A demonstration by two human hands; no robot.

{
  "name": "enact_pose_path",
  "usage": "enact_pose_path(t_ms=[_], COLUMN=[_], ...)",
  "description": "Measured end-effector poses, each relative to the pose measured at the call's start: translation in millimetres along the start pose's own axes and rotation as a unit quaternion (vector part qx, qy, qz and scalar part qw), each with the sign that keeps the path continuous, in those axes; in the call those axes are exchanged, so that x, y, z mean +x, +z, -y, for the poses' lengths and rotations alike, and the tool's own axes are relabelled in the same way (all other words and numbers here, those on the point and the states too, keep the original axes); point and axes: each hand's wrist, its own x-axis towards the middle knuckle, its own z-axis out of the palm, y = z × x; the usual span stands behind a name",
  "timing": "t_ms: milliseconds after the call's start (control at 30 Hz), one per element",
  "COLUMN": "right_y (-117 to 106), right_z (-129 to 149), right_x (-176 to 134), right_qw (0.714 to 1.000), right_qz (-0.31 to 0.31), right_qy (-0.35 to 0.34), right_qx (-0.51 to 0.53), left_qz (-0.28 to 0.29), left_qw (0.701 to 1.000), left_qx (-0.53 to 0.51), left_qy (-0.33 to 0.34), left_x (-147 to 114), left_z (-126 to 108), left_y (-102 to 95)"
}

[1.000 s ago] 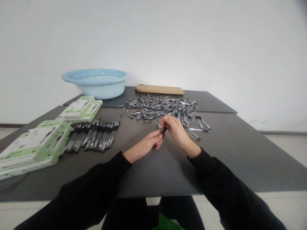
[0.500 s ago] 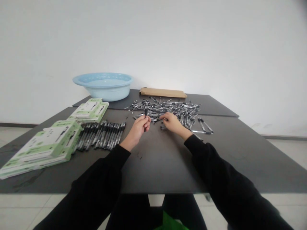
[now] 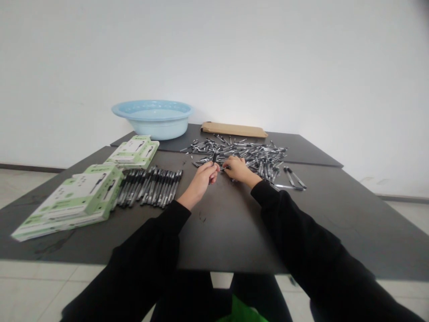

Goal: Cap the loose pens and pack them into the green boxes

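Observation:
My left hand (image 3: 204,176) is closed around a black-capped pen (image 3: 214,158), which stands upright with its dark end above the fingers. Close beside it, my right hand (image 3: 240,171) has its fingers curled and pressed together at the near edge of a loose pile of pens (image 3: 264,154). Whatever lies between those fingertips is too small and hidden to make out. Left of my left hand, a row of black-gripped clear pens (image 3: 150,187) lies side by side on the dark table (image 3: 231,228).
Green-and-white pen boxes (image 3: 72,197) lie along the left side, with more boxes (image 3: 134,151) behind them. A light blue basin (image 3: 157,127) stands at the back left. A brown cardboard piece (image 3: 234,129) lies near the wall. Several pens (image 3: 295,178) lie right of the pile.
My right hand has shifted left, nearer my left hand, and its fingers are more curled. My left hand keeps the upright pen. The whole view has shifted slightly.

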Motion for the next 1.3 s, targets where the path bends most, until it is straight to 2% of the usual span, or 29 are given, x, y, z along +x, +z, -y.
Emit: enact_pose_path(t_ms=[167, 300, 533, 633, 767, 900, 1133, 1233, 1300], right_y=[1, -8, -31, -29, -22, -20, -20, -17, -14], right_z=[0, -2, -3, 2, 8, 11, 15, 18, 20], right_x=[-1, -8, -44, -62, -75, -76, -79, -79, -77], right_qw=[1.0, 1.0, 0.98, 0.959, 0.946, 0.94, 0.924, 0.912, 0.891], right_qz=[0.0, -0.026, -0.089, -0.104, -0.106, -0.132, -0.149, -0.145, -0.133], right_qy=[-0.001, -0.013, -0.042, -0.048, -0.04, -0.051, -0.045, -0.034, -0.015], right_qx=[-0.015, 0.007, 0.173, 0.258, 0.305, 0.311, 0.349, 0.382, 0.434], left_qz=[0.003, -0.011, -0.021, -0.008, -0.007, -0.028, -0.024, -0.01, -0.018], left_qw=[0.999, 0.996, 0.991, 0.99, 0.983, 0.978, 0.983, 0.987, 0.986], left_qx=[0.032, 0.084, 0.13, 0.139, 0.186, 0.205, 0.179, 0.152, 0.164], left_qy=[0.012, 0.021, 0.014, -0.006, -0.015, -0.022, -0.037, -0.052, -0.027], left_x=[2, 1, 0, -3, -6, -4, -2, -2, -2], left_z=[1, 0, 6, 11, 16, 17, 22, 22, 19], left_y=[-2.0, -2.5, 6.9, 11.4, 12.4, 10.1, 9.3, 9.1, 8.9])
